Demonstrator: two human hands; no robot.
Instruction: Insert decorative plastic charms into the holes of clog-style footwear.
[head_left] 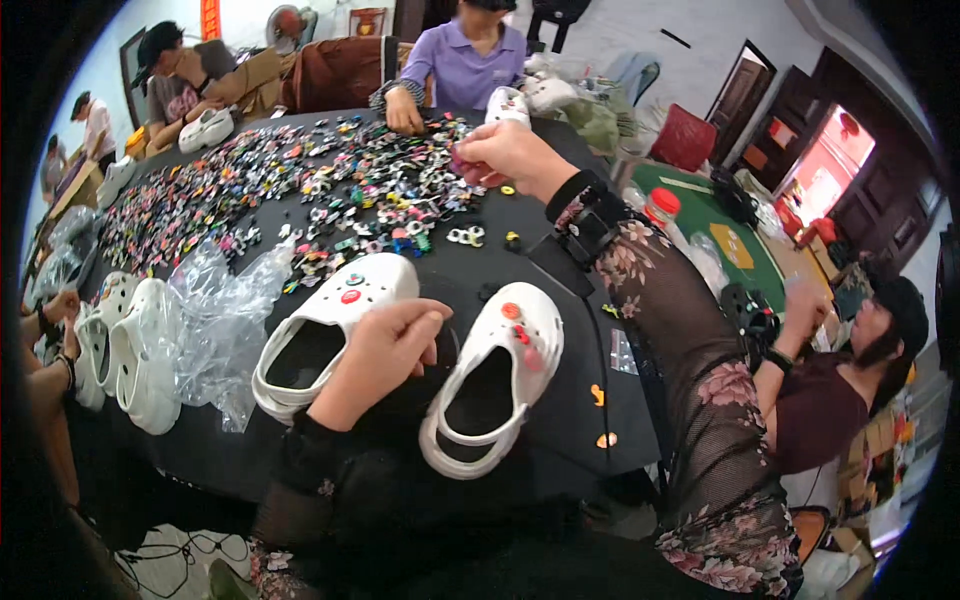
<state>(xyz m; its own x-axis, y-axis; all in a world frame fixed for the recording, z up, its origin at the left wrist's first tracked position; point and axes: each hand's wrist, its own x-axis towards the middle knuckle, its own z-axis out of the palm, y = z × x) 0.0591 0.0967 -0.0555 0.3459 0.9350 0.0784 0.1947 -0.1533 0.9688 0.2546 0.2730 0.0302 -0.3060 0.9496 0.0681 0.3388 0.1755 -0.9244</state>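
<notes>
White clogs (400, 350); black table (560, 300)

Two white clogs on black tabletop (560, 400), openings up: left clog (325, 325) under left hand, right clog (495, 385) beside it, red charms on both; small charm (458, 160) pinched in right-hand fingers

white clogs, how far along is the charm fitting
Done so far: the left clog carries two charms and the right clog about three. In hand: the left hand steadies the left clog, while the right hand reaches into the charm pile. Left: most holes on both clogs sit bare.
</notes>
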